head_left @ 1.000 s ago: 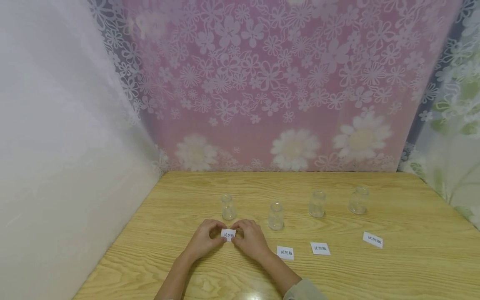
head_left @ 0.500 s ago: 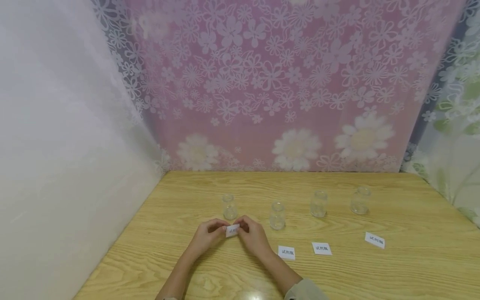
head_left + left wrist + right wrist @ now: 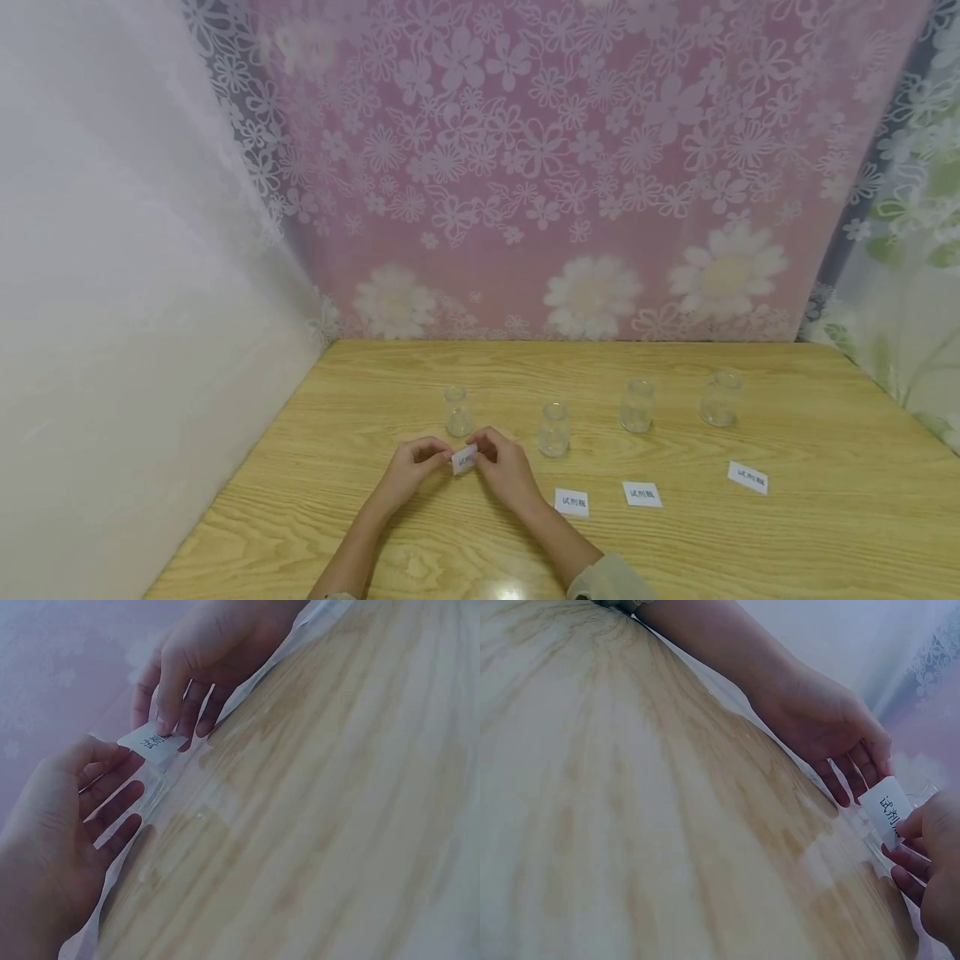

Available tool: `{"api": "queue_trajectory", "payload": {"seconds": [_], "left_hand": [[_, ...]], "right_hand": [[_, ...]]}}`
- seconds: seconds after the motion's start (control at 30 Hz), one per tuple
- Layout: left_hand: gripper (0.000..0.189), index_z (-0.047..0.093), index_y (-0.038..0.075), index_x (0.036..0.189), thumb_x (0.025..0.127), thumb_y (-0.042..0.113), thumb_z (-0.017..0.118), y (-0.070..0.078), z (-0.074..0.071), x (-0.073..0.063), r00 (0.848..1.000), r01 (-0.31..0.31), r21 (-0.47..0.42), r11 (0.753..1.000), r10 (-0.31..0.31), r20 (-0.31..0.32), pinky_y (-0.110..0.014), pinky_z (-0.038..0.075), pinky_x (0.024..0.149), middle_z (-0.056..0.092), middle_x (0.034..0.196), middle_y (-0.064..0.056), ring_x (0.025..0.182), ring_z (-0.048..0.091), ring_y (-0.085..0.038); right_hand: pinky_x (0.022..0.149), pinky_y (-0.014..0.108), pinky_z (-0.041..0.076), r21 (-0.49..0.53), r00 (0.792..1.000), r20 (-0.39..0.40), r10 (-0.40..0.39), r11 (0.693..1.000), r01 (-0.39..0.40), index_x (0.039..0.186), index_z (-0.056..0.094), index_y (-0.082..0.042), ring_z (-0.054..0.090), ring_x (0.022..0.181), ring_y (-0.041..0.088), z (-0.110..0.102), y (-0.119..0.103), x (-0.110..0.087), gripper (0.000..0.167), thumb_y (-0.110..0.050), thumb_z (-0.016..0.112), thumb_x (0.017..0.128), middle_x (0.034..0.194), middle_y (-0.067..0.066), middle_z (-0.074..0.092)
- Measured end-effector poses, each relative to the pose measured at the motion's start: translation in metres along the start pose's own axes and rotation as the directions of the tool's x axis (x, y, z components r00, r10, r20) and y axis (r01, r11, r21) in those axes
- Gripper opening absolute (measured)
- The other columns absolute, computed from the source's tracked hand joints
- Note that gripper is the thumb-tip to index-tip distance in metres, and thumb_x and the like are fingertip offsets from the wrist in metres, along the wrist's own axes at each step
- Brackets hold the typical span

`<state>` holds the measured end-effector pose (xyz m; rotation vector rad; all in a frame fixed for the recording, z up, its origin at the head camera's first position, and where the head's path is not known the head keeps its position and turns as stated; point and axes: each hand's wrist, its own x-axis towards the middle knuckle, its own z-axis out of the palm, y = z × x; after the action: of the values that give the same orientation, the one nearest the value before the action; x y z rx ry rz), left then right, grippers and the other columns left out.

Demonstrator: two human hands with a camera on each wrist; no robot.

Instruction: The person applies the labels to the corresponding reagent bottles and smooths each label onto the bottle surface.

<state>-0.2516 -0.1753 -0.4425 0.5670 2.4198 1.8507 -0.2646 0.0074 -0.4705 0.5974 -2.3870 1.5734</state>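
Note:
In the head view a small white paper label (image 3: 462, 460) with black handwritten characters is held up between both hands, tilted, just in front of the leftmost glass bottle (image 3: 458, 414). My right hand (image 3: 508, 477) pinches its right side, the thumb lying over part of the writing in the right wrist view. At the opposite edge, the thumb and index finger of my left hand (image 3: 407, 475) pinch a corner. The other fingers of the left hand (image 3: 97, 802) spread loosely below the label (image 3: 152, 742) in the left wrist view.
Three more clear glass bottles stand to the right: one nearer bottle (image 3: 553, 431), then another bottle (image 3: 636, 408) and a far-right bottle (image 3: 720, 402). In front lie a label (image 3: 572, 502), a second label (image 3: 642, 494) and a slanted label (image 3: 747, 477) on the wooden table (image 3: 825, 542).
Both hands have lifted the label slightly up and right, and it has turned from facing me squarely to a slant. The right hand's fingers have drawn in closer around its edge.

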Motion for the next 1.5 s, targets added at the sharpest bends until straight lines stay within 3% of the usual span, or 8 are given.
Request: {"api": "queue_trajectory", "payload": {"seconds": [0.13, 0.33, 0.53, 0.8, 0.93, 1.13, 1.3, 1.5], "left_hand": [[0.014, 0.063, -0.008, 0.094, 0.091, 0.004, 0.056, 0.002, 0.000, 0.000, 1.000, -0.005, 0.017, 1.000, 0.005, -0.001, -0.031, 0.043, 0.083, 0.063, 0.093, -0.014, 0.092, 0.056, -0.018], [0.012, 0.062, -0.009, 0.093, 0.090, 0.001, 0.056, 0.004, 0.002, -0.001, 1.000, -0.019, 0.032, 0.999, 0.020, -0.010, -0.031, 0.044, 0.082, 0.063, 0.091, -0.011, 0.090, 0.056, -0.018], [0.011, 0.063, -0.004, 0.091, 0.090, 0.006, 0.059, 0.007, 0.002, -0.002, 0.998, -0.052, 0.039, 0.998, 0.051, 0.021, -0.041, 0.044, 0.086, 0.063, 0.094, -0.009, 0.096, 0.056, -0.026], [0.009, 0.062, -0.004, 0.088, 0.089, 0.004, 0.059, 0.007, 0.002, -0.002, 0.997, -0.063, 0.019, 0.998, 0.062, 0.038, -0.039, 0.044, 0.085, 0.062, 0.092, -0.010, 0.093, 0.057, -0.022], [0.008, 0.061, -0.006, 0.086, 0.088, 0.001, 0.059, -0.004, 0.002, 0.002, 0.996, -0.089, -0.004, 0.996, 0.089, 0.027, -0.035, 0.046, 0.081, 0.061, 0.088, -0.012, 0.087, 0.058, -0.020], [0.009, 0.064, 0.001, 0.086, 0.086, 0.010, 0.065, -0.022, 0.001, 0.007, 0.998, -0.060, 0.015, 0.998, 0.060, -0.012, -0.035, 0.045, 0.080, 0.062, 0.092, -0.009, 0.090, 0.057, -0.019], [0.010, 0.064, 0.003, 0.084, 0.085, 0.012, 0.066, -0.026, 0.000, 0.007, 0.997, -0.060, -0.006, 0.998, 0.060, -0.043, -0.036, 0.045, 0.083, 0.062, 0.093, -0.011, 0.091, 0.057, -0.021], [0.007, 0.060, 0.000, 0.080, 0.086, 0.000, 0.061, -0.020, 0.002, 0.007, 0.992, -0.080, -0.009, 0.997, 0.079, -0.095, -0.030, 0.044, 0.079, 0.061, 0.088, -0.010, 0.085, 0.055, -0.017]], "right_hand": [[0.070, 0.029, 0.049, 0.016, 1.000, 0.007, -0.012, 1.000, 0.012, 0.095, 0.054, -0.005, 0.060, 0.080, 0.020, -0.001, -0.002, -0.001, 0.015, 0.000, 0.063, 0.084, 0.088, 0.007, 0.062], [0.069, 0.030, 0.050, 0.032, 0.998, 0.057, 0.006, 0.999, -0.008, 0.089, 0.060, -0.008, 0.061, 0.080, 0.019, 0.000, -0.005, -0.002, 0.004, -0.010, 0.063, 0.087, 0.091, 0.005, 0.063], [0.069, 0.034, 0.052, 0.081, 0.993, 0.107, 0.054, 0.995, -0.063, 0.092, 0.060, -0.012, 0.062, 0.086, 0.022, -0.001, -0.009, -0.005, 0.023, -0.034, 0.065, 0.086, 0.104, 0.007, 0.062], [0.076, 0.032, 0.049, 0.050, 0.996, 0.092, -0.016, 0.999, 0.012, 0.090, 0.063, -0.013, 0.054, 0.100, 0.022, 0.000, -0.009, -0.003, 0.022, -0.034, 0.067, 0.084, 0.116, 0.006, 0.054], [0.074, 0.030, 0.049, 0.029, 0.992, 0.113, -0.050, 0.998, 0.047, 0.093, 0.063, -0.013, 0.055, 0.097, 0.022, 0.001, -0.009, -0.004, 0.023, -0.034, 0.067, 0.084, 0.113, 0.003, 0.055], [0.070, 0.026, 0.049, 0.052, 0.989, 0.141, -0.043, 0.998, 0.036, 0.099, 0.061, -0.011, 0.058, 0.086, 0.017, 0.001, -0.008, -0.005, 0.028, -0.035, 0.064, 0.086, 0.100, -0.001, 0.059], [0.071, 0.028, 0.048, 0.092, 0.990, 0.134, -0.047, 0.995, 0.034, 0.099, 0.062, -0.012, 0.056, 0.086, 0.015, 0.002, -0.008, -0.004, 0.022, -0.031, 0.062, 0.088, 0.094, -0.004, 0.060], [0.067, 0.027, 0.050, 0.096, 0.991, 0.103, -0.086, 0.992, 0.076, 0.100, 0.062, -0.012, 0.059, 0.080, 0.013, 0.003, -0.008, -0.002, 0.013, -0.021, 0.062, 0.090, 0.088, -0.004, 0.062]]}}
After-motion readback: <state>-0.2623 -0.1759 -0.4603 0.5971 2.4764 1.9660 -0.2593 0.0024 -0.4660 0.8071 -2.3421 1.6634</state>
